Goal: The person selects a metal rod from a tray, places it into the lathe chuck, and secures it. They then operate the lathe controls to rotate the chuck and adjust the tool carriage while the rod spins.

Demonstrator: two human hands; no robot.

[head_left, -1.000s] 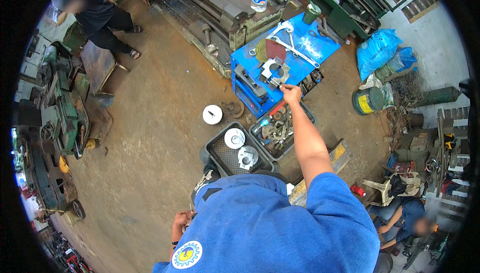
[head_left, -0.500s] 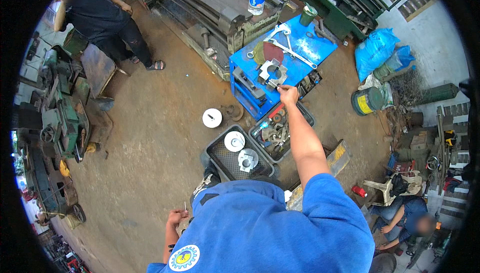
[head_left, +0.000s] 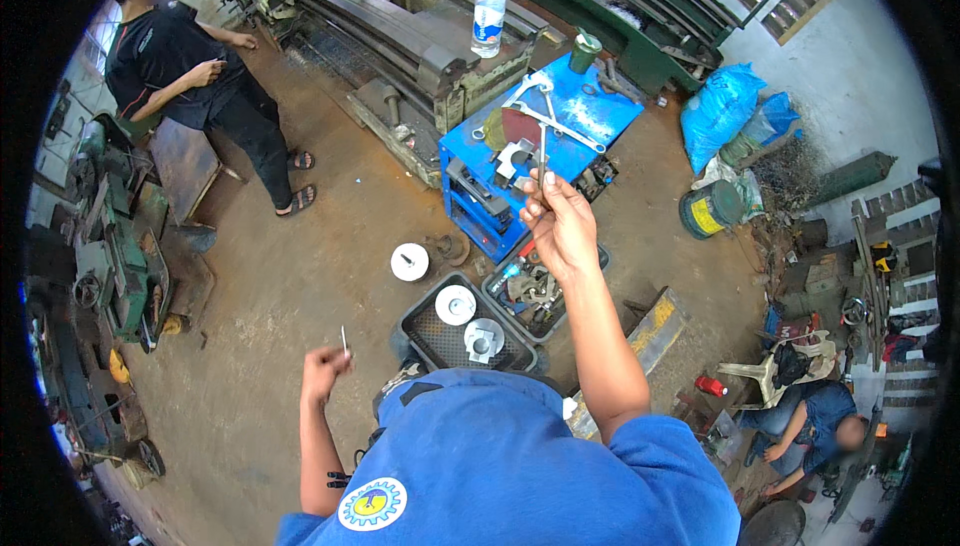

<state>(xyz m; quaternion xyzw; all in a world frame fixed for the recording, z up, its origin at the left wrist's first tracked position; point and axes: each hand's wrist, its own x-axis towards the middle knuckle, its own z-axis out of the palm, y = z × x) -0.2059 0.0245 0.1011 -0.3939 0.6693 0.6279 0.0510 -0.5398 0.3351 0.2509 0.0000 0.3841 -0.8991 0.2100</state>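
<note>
My right hand (head_left: pixel 562 226) is raised in front of the blue metal table (head_left: pixel 610 114), fingers closed on a slim metal rod (head_left: pixel 542 153) that points away from me; its exact kind is not clear. Just past that hand, a silver clamp-like metal part (head_left: pixel 512 161) lies on the tabletop beside a dark red and olive disc (head_left: pixel 519 127). Several large wrenches (head_left: pixel 573 134) are there too. My left hand (head_left: pixel 322 371), low on the left, is partly curled around a thin white stick (head_left: pixel 345 338) that looks like a cigarette.
Below the table, a black tray (head_left: pixel 420 331) holds white and silver round parts; a second bin (head_left: pixel 548 296) holds tools. A white round piece (head_left: pixel 409 262) stands on the floor. A person (head_left: pixel 190 76) stands far left; another (head_left: pixel 810 426) sits at right. Lathe beds (head_left: pixel 400 26) lie beyond.
My right hand has drawn back from the silver part on the table and now holds up the slim rod. My left hand has moved up and forward. The standing person has shifted.
</note>
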